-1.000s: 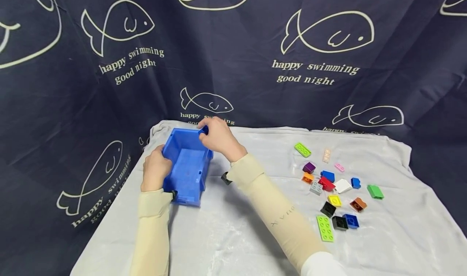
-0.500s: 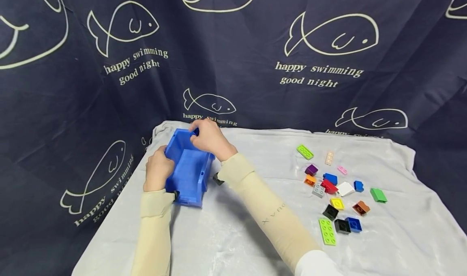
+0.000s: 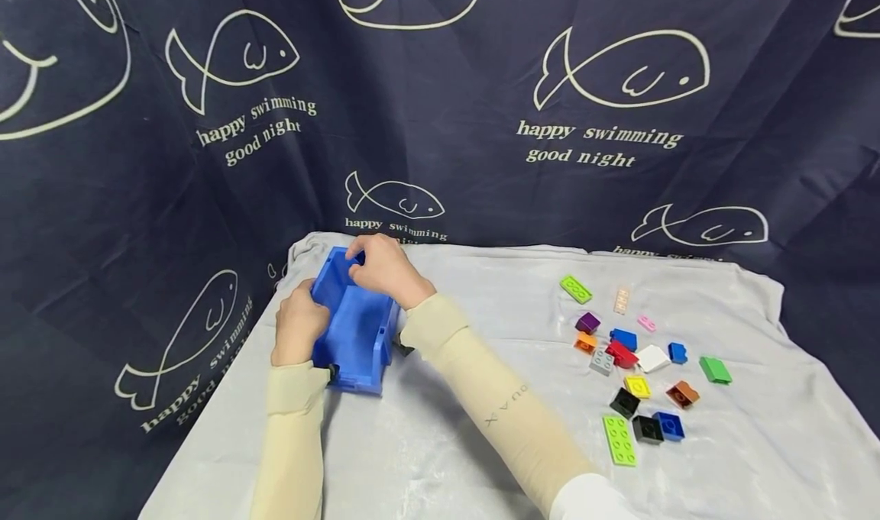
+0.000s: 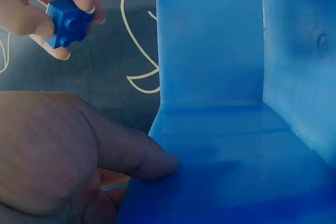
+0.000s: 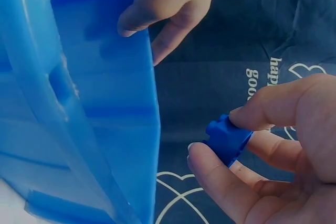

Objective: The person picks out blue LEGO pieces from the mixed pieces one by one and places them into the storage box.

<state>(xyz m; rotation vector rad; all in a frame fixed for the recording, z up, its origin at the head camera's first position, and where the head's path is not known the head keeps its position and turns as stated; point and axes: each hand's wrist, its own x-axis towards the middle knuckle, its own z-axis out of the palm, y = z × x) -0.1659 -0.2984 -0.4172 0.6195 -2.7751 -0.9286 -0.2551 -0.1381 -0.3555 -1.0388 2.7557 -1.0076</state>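
A blue plastic bin (image 3: 357, 314) lies at the left of the cloth-covered table, its inside facing up in the head view. My left hand (image 3: 299, 325) grips its left wall, with the thumb (image 4: 139, 158) on the inner face and the other fingers outside. Over the bin's far end, my right hand (image 3: 386, 268) pinches a small blue toy brick (image 5: 228, 139) between thumb and fingertips. Studs show on that brick (image 4: 71, 22) in the left wrist view, where it appears beside the bin's wall, apart from it. In the head view the fingers mostly hide it.
Several loose toy bricks lie scattered at the right, among them a lime plate (image 3: 620, 440), a black brick (image 3: 648, 430), a red brick (image 3: 622, 353) and a green one (image 3: 716, 369). A dark fish-print curtain (image 3: 474, 184) hangs right behind the table.
My right hand has moved left with the blue brick, from the bin's far right corner to over its far end. The left hand keeps its grip on the bin.
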